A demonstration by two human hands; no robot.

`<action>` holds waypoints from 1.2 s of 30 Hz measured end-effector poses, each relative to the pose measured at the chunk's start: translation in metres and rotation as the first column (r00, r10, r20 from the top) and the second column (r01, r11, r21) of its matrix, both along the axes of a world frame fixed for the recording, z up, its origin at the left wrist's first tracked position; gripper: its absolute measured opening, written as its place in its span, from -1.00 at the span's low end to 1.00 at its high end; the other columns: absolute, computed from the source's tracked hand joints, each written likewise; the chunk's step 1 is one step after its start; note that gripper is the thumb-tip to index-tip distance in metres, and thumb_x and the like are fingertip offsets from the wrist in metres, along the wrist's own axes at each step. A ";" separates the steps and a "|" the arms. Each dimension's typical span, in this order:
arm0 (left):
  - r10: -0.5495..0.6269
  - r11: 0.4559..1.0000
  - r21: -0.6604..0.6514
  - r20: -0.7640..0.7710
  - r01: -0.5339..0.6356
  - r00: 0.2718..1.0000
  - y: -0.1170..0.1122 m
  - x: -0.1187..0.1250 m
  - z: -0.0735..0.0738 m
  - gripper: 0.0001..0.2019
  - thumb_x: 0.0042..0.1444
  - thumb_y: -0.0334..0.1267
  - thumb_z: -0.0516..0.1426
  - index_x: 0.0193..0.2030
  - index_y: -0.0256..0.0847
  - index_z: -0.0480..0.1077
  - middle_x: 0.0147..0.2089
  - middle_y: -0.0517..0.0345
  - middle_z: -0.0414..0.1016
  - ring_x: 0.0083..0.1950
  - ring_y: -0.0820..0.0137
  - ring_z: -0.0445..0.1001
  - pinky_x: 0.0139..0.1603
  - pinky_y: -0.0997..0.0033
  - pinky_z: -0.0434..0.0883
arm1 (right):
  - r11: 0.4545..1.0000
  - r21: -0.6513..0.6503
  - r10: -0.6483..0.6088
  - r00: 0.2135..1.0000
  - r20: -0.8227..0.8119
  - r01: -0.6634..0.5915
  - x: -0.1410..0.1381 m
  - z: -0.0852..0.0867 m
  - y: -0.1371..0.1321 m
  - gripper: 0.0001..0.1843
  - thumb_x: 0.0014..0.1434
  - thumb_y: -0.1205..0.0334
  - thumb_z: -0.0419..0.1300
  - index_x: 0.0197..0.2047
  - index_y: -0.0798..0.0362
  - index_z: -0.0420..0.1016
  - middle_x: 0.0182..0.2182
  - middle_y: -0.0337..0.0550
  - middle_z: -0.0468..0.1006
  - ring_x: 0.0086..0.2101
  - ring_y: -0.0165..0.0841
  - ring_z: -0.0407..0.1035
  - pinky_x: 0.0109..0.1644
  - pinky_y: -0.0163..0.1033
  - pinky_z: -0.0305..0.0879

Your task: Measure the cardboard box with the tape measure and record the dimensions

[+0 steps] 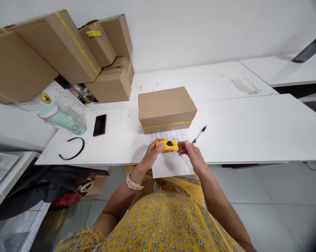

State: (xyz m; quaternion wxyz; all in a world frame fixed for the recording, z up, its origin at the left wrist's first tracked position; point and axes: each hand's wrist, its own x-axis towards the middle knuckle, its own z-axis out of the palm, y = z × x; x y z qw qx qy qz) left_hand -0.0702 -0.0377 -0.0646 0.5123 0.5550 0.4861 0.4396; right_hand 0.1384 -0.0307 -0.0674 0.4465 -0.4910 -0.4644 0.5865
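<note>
My left hand [152, 154] is wrapped round a yellow tape measure [166, 146] with a black button on top, held above the table's front edge. At the tape measure's right end, the curled fingers of my right hand [191, 154] pinch at its tip; their grip is partly hidden. Beneath both hands lies a white sheet of paper [171, 166] with a printed table, its near end jutting past the table edge. A closed cardboard box [167, 106] with yellow tape rests on the far part of the sheet. To the right of it lies a pen [199, 134].
On the white table [252, 129], a phone [99, 125], a black headband [76, 154] and a mint-green bottle [65, 120] lie or stand to the left. Several cardboard boxes [108, 85] are stacked at the back left. A dark object [310, 49] stands at the far right.
</note>
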 end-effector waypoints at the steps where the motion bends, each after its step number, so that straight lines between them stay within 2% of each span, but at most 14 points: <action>1: -0.010 1.000 -0.012 0.033 0.010 0.999 0.000 0.000 0.005 -0.60 0.25 0.15 0.12 -0.07 -0.15 0.47 -0.09 -0.02 0.63 -0.08 0.19 0.63 -0.02 0.18 0.56 | 0.999 -0.036 0.026 0.998 -0.050 -0.028 -0.005 0.004 0.001 -0.34 0.19 -0.47 0.15 -0.25 0.01 0.62 -0.32 -0.05 0.60 -0.31 -0.23 0.43 -0.11 -0.05 0.40; 6: -0.044 0.997 -0.055 0.098 0.050 0.994 0.004 -0.003 0.027 -0.59 0.12 0.16 0.25 -0.11 -0.14 0.47 -0.10 0.00 0.62 -0.11 0.18 0.62 -0.02 0.16 0.57 | 0.989 -0.077 0.115 0.986 -0.120 -0.125 -0.012 0.017 0.011 -0.36 0.04 -0.48 0.30 -0.44 0.00 0.49 -0.48 -0.17 0.48 -0.40 -0.32 0.33 -0.25 -0.14 0.33; 9: -0.063 0.996 -0.061 0.106 0.070 0.992 0.016 -0.010 0.046 -0.58 0.07 0.14 0.28 -0.10 -0.14 0.46 -0.08 0.00 0.63 -0.13 0.18 0.63 -0.04 0.15 0.56 | 0.986 -0.057 0.146 0.978 -0.150 -0.156 -0.008 0.031 0.031 -0.38 -0.02 -0.43 0.39 -0.47 -0.02 0.39 -0.52 -0.26 0.40 -0.47 -0.39 0.25 -0.35 -0.21 0.26; 12: 0.001 1.000 0.029 0.024 -0.002 1.000 0.044 -0.032 0.074 -0.59 0.06 0.09 0.29 -0.10 -0.16 0.48 -0.10 0.02 0.63 -0.15 0.21 0.60 -0.11 0.21 0.51 | 0.995 0.076 0.080 0.989 -0.124 -0.071 0.009 0.055 0.078 -0.37 -0.04 -0.43 0.40 -0.49 -0.02 0.36 -0.55 -0.28 0.35 -0.51 -0.42 0.18 -0.40 -0.24 0.20; 15: 0.174 0.974 0.158 -0.070 -0.161 0.982 0.085 -0.074 0.102 -0.63 0.04 0.06 0.28 -0.16 -0.17 0.52 -0.16 0.05 0.62 -0.18 0.26 0.52 -0.28 0.34 0.38 | 0.967 0.239 -0.057 0.991 -0.120 0.085 0.038 0.079 0.143 -0.43 0.05 -0.33 0.41 -0.48 -0.01 0.34 -0.52 -0.26 0.37 -0.47 -0.42 0.21 -0.38 -0.26 0.22; 16: 0.227 0.962 0.168 -0.066 -0.214 0.972 0.099 -0.090 0.109 -0.63 0.04 0.06 0.28 -0.17 -0.18 0.53 -0.18 0.05 0.61 -0.20 0.29 0.50 -0.32 0.37 0.33 | 0.961 0.246 -0.095 0.988 -0.119 0.122 0.047 0.085 0.165 -0.45 0.09 -0.28 0.40 -0.48 -0.01 0.34 -0.52 -0.26 0.36 -0.47 -0.42 0.21 -0.39 -0.27 0.21; 18: 0.284 0.955 0.103 -0.051 -0.277 0.958 0.124 -0.122 0.118 -0.62 0.00 0.06 0.29 -0.19 -0.20 0.54 -0.20 0.07 0.60 -0.26 0.35 0.45 -0.39 0.43 0.25 | 0.969 0.209 -0.115 0.990 -0.083 0.130 0.058 0.089 0.200 -0.51 0.17 -0.20 0.36 -0.46 0.00 0.35 -0.52 -0.26 0.35 -0.47 -0.42 0.20 -0.38 -0.28 0.23; 21: 0.330 0.944 0.045 -0.059 -0.328 0.942 0.145 -0.160 0.119 -0.64 -0.04 0.03 0.28 -0.23 -0.21 0.52 -0.28 0.09 0.57 -0.34 0.39 0.39 -0.47 0.47 0.15 | 0.981 0.135 -0.148 0.986 0.076 0.137 0.060 0.082 0.226 -0.57 0.29 -0.10 0.25 -0.46 0.01 0.33 -0.50 -0.25 0.35 -0.46 -0.43 0.21 -0.33 -0.28 0.25; 25: 0.350 0.936 -0.021 -0.084 -0.352 0.933 0.149 -0.183 0.107 -0.65 -0.07 0.03 0.27 -0.25 -0.21 0.49 -0.36 0.08 0.55 -0.38 0.38 0.39 -0.49 0.48 0.16 | 0.986 0.104 -0.151 0.962 0.227 0.131 0.047 0.067 0.230 -0.63 0.32 0.02 0.20 -0.45 0.02 0.32 -0.47 -0.24 0.35 -0.42 -0.41 0.23 -0.24 -0.24 0.28; 30: 0.313 0.947 -0.047 -0.089 -0.318 0.946 0.147 -0.189 0.093 -0.62 -0.05 0.07 0.27 -0.24 -0.20 0.49 -0.35 0.09 0.55 -0.42 0.41 0.37 -0.50 0.47 0.16 | 0.990 0.089 -0.130 0.928 0.348 0.106 0.036 0.065 0.225 -0.66 0.27 0.01 0.23 -0.43 0.01 0.31 -0.44 -0.21 0.38 -0.34 -0.35 0.23 -0.20 -0.20 0.25; 36: 0.235 0.970 -0.038 -0.091 -0.239 0.968 0.153 -0.179 0.089 -0.64 -0.04 0.07 0.28 -0.29 -0.20 0.51 -0.36 0.11 0.51 -0.43 0.42 0.33 -0.50 0.45 0.13 | 0.998 0.041 -0.051 0.898 0.438 0.037 0.029 0.070 0.220 -0.61 0.20 -0.13 0.30 -0.32 0.03 0.39 -0.23 -0.04 0.53 -0.25 -0.27 0.33 -0.20 -0.16 0.28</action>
